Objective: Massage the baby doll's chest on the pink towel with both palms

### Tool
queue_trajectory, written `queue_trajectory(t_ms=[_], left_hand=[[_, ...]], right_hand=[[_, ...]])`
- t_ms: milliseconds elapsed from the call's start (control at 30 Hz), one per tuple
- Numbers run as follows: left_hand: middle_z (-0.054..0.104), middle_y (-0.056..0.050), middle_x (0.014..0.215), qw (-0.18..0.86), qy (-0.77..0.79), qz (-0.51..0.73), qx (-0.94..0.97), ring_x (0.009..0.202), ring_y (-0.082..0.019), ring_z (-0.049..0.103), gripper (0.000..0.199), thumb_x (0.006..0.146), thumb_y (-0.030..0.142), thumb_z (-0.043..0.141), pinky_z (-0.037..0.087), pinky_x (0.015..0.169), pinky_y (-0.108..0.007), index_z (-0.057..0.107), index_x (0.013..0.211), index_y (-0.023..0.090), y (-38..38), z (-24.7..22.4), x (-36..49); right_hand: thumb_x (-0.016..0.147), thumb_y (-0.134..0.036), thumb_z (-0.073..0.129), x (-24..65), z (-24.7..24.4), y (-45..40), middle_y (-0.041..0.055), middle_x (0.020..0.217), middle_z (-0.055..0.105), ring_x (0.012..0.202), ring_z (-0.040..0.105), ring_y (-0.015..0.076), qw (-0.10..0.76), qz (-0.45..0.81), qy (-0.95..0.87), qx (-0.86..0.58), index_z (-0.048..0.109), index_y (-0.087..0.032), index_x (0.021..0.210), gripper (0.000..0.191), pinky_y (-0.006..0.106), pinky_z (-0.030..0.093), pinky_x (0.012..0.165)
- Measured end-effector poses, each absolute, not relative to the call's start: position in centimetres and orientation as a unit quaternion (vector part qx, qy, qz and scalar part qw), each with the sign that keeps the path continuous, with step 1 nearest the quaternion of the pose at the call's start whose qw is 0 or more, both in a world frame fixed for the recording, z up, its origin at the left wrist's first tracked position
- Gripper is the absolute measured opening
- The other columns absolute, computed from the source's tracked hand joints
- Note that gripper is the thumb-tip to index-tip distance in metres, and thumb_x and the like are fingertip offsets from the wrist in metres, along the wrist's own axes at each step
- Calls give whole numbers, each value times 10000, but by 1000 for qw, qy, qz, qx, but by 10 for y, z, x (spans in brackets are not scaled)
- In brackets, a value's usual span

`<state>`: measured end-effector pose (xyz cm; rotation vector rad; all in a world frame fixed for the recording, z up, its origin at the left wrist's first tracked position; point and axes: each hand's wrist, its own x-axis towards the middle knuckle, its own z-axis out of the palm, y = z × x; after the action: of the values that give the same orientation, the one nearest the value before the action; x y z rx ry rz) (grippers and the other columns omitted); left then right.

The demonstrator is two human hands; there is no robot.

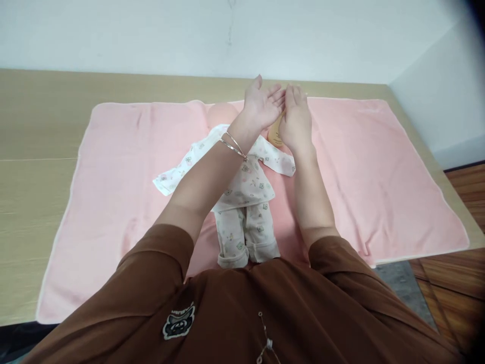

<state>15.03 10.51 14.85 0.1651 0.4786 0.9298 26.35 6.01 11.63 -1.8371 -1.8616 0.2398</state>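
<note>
My left hand (264, 105) is turned palm up, with its thumb apart and its fingers stretched out. Beside it, my right hand (297, 117) is flat with straight fingers, its fingertips meeting or nearly meeting those of the left. Partly behind the right hand is a yellow bottle (275, 134) with small dark print; I cannot tell whether the hand touches it. Below my hands lies a baby doll in a white printed top (250, 184) and matching trousers (231, 232). Its round head (222, 115) shows in part behind my left forearm.
A pink blanket (121, 167) with a pale edge lies under the doll on a light wooden table (34, 192). A white wall (151, 40) rises behind the table. At the right, brown wooden flooring (454, 283) shows beyond the table edge.
</note>
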Motion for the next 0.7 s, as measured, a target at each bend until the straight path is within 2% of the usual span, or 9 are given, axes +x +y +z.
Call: queue_trajectory(t_ms=[133, 300, 433, 500, 567, 700], left_hand=[[478, -171, 1699, 866, 225, 440, 76, 1722, -320, 181, 660, 1184, 428, 245, 363, 1367, -407, 340, 1660, -19, 106, 144, 152], [336, -121, 1795, 878, 231, 411, 85, 1720, -269, 248, 677, 1182, 483, 255, 278, 1418, -407, 241, 1706, 55, 100, 144, 134], [212, -191, 1827, 858, 240, 440, 116, 1735, -299, 184, 689, 1179, 465, 285, 183, 1442, -401, 239, 1669, -18, 87, 155, 103], [231, -215, 1818, 848, 228, 459, 136, 1728, -290, 213, 641, 1177, 428, 280, 203, 1433, -393, 277, 1653, -2, 74, 163, 83], [324, -201, 1791, 842, 220, 467, 156, 1709, -275, 281, 612, 1184, 421, 287, 252, 1412, -393, 326, 1632, 5, 56, 169, 62], [460, -177, 1699, 826, 209, 488, 189, 1632, -293, 409, 585, 1190, 444, 248, 463, 1268, -404, 466, 1517, 11, 17, 178, 19]], right_hand=[[951, 104, 452, 258, 116, 65, 144, 1773, 367, 1684, 235, 224, 278, 86, -660, -693, 366, -9, 1646, 710, 397, 22, 1418], [949, 107, 396, 253, 122, 58, 183, 1670, 492, 1649, 314, 273, 303, 67, -671, -673, 472, 43, 1557, 616, 490, 76, 1371], [897, 153, 345, 247, 123, 63, 168, 1674, 500, 1670, 291, 278, 328, 85, -636, -693, 521, -5, 1528, 674, 517, 154, 1363], [919, 153, 332, 243, 123, 68, 161, 1689, 488, 1679, 283, 281, 356, 105, -604, -705, 565, -42, 1485, 643, 559, 152, 1365], [948, 136, 350, 238, 126, 71, 164, 1686, 493, 1676, 296, 277, 348, 103, -590, -721, 564, -36, 1464, 584, 583, 113, 1371], [966, 92, 398, 232, 135, 67, 151, 1645, 546, 1634, 379, 224, 239, 29, -616, -750, 525, -3, 1479, 536, 529, 82, 1392]])
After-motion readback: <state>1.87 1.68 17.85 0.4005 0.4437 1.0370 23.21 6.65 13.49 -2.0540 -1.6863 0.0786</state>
